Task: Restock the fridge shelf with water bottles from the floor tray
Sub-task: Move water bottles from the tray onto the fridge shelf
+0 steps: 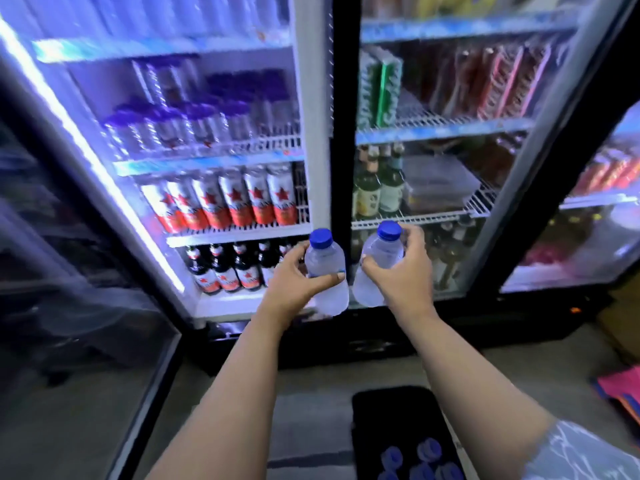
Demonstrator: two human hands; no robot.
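My left hand [294, 280] grips a clear water bottle with a blue cap [325, 258], held upright in front of the open fridge's lower shelves. My right hand [403, 268] holds a second blue-capped water bottle [379, 258], tilted slightly, in front of the black post between the two fridges. On the floor by my feet lies a black tray [394, 417] with several more blue-capped bottles [419, 460]. The open fridge's water shelf [207, 161] holds rows of purple-capped bottles [180, 126], with bare wire rack at its right end.
The left fridge's glass door [86, 306] stands open on the left. Shelves below the water hold star-labelled cans [228, 202] and dark bottles [228, 268]. The right fridge [450, 150] is shut behind glass. Pink and orange items [620, 393] lie on the floor at right.
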